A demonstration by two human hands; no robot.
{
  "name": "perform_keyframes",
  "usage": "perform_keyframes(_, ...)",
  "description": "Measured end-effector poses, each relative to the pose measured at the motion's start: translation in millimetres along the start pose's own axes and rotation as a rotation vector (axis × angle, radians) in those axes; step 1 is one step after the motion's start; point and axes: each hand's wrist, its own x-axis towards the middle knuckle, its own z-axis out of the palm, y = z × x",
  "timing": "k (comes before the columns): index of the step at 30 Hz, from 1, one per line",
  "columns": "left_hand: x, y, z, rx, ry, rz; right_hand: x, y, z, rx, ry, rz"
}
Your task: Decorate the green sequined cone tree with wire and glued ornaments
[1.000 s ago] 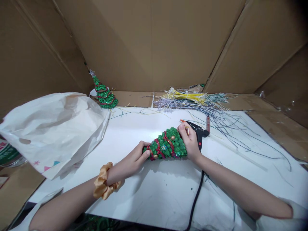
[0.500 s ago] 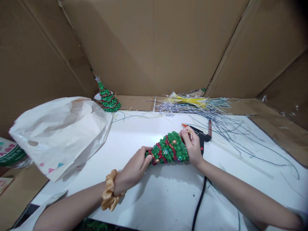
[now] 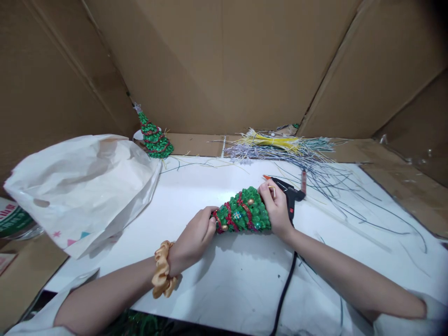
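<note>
I see the left hand [image 3: 194, 238] gripping the tree [image 3: 250, 213] mid-worktop [image 3: 217, 284] by its narrow end, the right hand [image 3: 278, 210] its base; squeezing hard could loosen the garland [image 3: 229, 215], and a rightward swing could bump the glue gun [image 3: 290, 193]. A bag [image 3: 91, 182] crowds the left edge, a second tree [image 3: 156, 140] the far-left corner, wires [image 3: 280, 142] the far edge.

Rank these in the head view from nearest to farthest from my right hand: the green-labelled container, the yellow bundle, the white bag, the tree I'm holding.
From the right hand:
1. Held tree: right against it, on its left.
2. Yellow bundle: beyond it, toward the back.
3. White bag: off to the left.
4. Green-labelled container: far left, partly behind the bag.
</note>
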Motion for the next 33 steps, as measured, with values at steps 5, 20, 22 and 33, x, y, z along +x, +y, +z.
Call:
perform_keyframes(5,-1,-2,3.7,0.022,0.027,0.027,1,-5,0,0.019,-0.012,0.112)
perform_keyframes(20,-3,-3,8.2,0.111,0.048,0.011,-5,-10,4,0.062,0.028,0.179)
perform_keyframes(22,-4,-2,8.2,0.134,0.051,0.014,-5,-10,4,0.056,0.031,0.163)
perform_keyframes(33,-2,-7,10.3,0.219,0.066,0.049,-14,-7,2,-0.007,0.077,-0.074)
